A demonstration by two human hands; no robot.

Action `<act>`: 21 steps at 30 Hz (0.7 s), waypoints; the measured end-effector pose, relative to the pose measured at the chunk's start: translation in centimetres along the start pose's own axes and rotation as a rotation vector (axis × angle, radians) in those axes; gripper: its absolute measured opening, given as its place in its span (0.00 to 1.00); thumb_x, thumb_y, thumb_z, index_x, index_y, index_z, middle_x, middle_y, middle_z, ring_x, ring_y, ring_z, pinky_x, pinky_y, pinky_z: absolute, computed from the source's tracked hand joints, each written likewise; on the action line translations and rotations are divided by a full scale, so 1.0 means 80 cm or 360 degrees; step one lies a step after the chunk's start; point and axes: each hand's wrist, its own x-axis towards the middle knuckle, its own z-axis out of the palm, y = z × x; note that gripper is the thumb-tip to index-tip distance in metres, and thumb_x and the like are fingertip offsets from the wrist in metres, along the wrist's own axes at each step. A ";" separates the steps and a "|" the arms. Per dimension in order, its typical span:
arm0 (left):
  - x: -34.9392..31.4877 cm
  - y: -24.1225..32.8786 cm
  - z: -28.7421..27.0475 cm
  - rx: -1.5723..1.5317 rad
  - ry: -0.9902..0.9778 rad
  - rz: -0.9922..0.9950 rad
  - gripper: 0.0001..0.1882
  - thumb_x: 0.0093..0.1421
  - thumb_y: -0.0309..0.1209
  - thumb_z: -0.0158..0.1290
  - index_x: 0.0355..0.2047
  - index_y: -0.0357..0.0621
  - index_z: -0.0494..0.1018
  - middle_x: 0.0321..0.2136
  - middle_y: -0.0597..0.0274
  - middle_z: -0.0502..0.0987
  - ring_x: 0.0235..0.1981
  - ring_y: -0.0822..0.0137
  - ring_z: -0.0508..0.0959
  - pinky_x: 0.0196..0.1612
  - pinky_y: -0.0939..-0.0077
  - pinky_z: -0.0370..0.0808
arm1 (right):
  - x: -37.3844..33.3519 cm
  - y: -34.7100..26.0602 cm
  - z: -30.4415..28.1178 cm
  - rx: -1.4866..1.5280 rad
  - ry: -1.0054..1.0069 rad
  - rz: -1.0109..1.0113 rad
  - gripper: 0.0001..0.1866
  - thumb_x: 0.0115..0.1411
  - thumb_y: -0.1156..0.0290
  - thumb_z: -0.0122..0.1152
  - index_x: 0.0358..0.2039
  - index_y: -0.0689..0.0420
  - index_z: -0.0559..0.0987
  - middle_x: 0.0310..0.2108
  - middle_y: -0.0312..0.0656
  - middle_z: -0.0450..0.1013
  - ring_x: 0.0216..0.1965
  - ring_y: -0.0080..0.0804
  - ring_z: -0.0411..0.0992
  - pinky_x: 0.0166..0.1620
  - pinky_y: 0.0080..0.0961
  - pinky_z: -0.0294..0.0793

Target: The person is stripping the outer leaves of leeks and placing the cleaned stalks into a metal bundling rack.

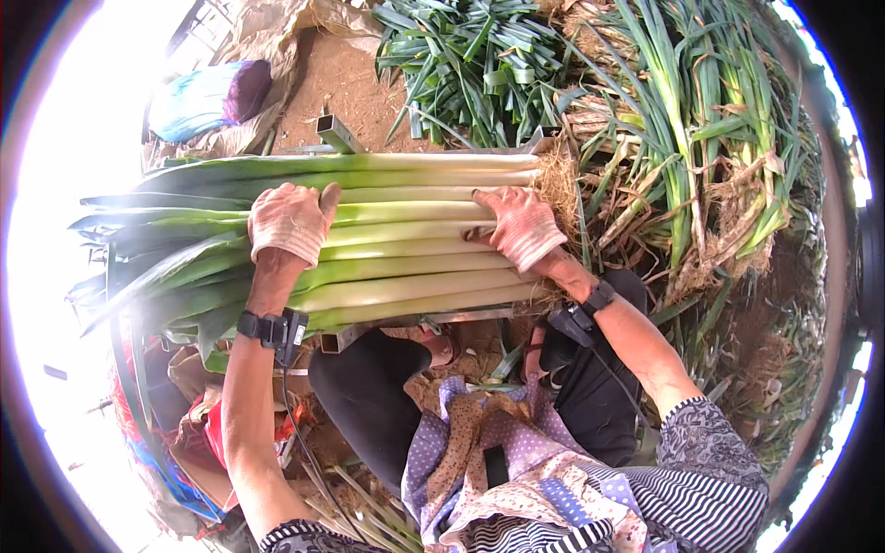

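Observation:
Several long leeks (406, 241) lie side by side across a metal frame (339, 135) in front of me, green leaves to the left, white stalks and roots to the right. My left hand (291, 223), in a reddish fabric glove, is curled over a leek where the green turns pale. Its fingertips are partly hidden. Gloved in the same way, my right hand (524, 226) grips a white stalk near the roots (558, 189), with fingers on both sides of it. Both hands rest on the middle of the row.
Trimmed green leaves (479, 69) are heaped beyond the frame. Untrimmed leeks (682, 120) with dry roots are piled at the far right. A blue and purple bundle (210, 100) lies at the far left, and bags (207, 433) stand by my left forearm. Leek scraps litter the ground.

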 end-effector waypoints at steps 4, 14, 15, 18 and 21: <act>-0.004 -0.002 0.014 0.0000 0.0182 -0.0025 0.26 0.62 0.47 0.39 0.17 0.47 0.76 0.18 0.58 0.75 0.28 0.61 0.76 0.36 0.66 0.71 | 0.005 0.001 0.004 -0.0056 0.0021 -0.0002 0.35 0.48 0.36 0.54 0.50 0.48 0.72 0.39 0.48 0.71 0.43 0.48 0.69 0.43 0.43 0.71; -0.004 -0.003 0.017 -0.0042 0.0237 0.0022 0.26 0.62 0.49 0.38 0.20 0.46 0.76 0.21 0.58 0.75 0.28 0.58 0.76 0.38 0.64 0.71 | 0.031 0.017 0.000 0.0414 -0.0058 0.0184 0.20 0.57 0.51 0.52 0.42 0.50 0.76 0.37 0.47 0.73 0.42 0.45 0.71 0.44 0.37 0.71; -0.003 -0.001 0.018 -0.0045 0.0244 0.0030 0.26 0.62 0.49 0.38 0.20 0.46 0.76 0.21 0.58 0.75 0.28 0.58 0.76 0.38 0.64 0.71 | 0.031 0.018 -0.002 0.0415 -0.0218 0.0216 0.18 0.58 0.52 0.52 0.41 0.49 0.77 0.35 0.46 0.74 0.42 0.44 0.71 0.44 0.37 0.71; -0.007 -0.002 0.020 -0.0007 0.0389 -0.0023 0.24 0.61 0.47 0.41 0.17 0.47 0.76 0.18 0.58 0.75 0.29 0.62 0.76 0.37 0.65 0.71 | 0.020 0.022 0.023 0.0238 0.0226 -0.0039 0.13 0.58 0.55 0.52 0.33 0.47 0.78 0.29 0.43 0.74 0.34 0.41 0.73 0.37 0.37 0.72; -0.003 -0.005 0.019 -0.0023 0.0220 0.0014 0.26 0.62 0.49 0.39 0.21 0.46 0.76 0.22 0.57 0.76 0.28 0.58 0.76 0.38 0.64 0.71 | 0.022 0.009 0.021 -0.0006 0.0268 -0.0056 0.10 0.56 0.56 0.53 0.30 0.46 0.78 0.27 0.41 0.74 0.31 0.38 0.73 0.31 0.36 0.72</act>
